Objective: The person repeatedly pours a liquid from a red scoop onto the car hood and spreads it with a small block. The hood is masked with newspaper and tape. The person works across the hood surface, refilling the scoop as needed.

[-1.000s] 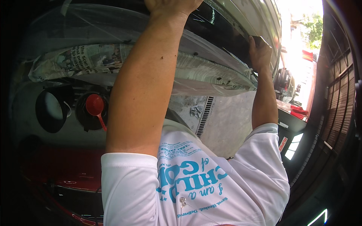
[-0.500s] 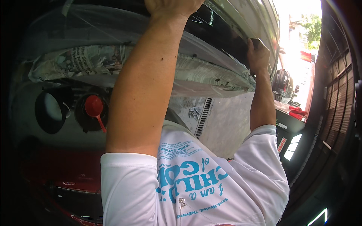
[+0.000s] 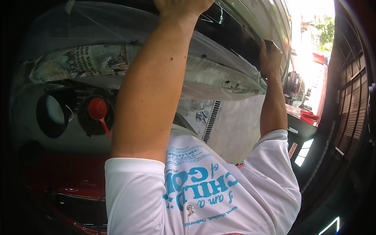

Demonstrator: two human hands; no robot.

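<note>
My left hand [image 3: 184, 5] reaches up over the dark glossy panel [image 3: 225, 29] of a vehicle, and the top edge of the picture cuts off its fingers. My right hand [image 3: 272, 59] is at the panel's right end, its fingers closed round a small black block [image 3: 268, 44]. Beside the dark panel runs a pale, ribbed body panel [image 3: 260, 15]. Below it hangs clear plastic sheeting [image 3: 113, 23], with crumpled newspaper [image 3: 84, 58] along its lower part.
A black bucket [image 3: 53, 113] stands at left beside a dark pail holding a red dipper [image 3: 97, 109]. A drain grate [image 3: 212, 119] crosses the concrete floor, with a crumpled rag [image 3: 202, 116] near it. A red car [image 3: 74, 172] is at lower left, a dark cabinet [image 3: 295, 137] at right.
Both my hands have shifted slightly to the right along the panel. My right hand still grips the small black block.
</note>
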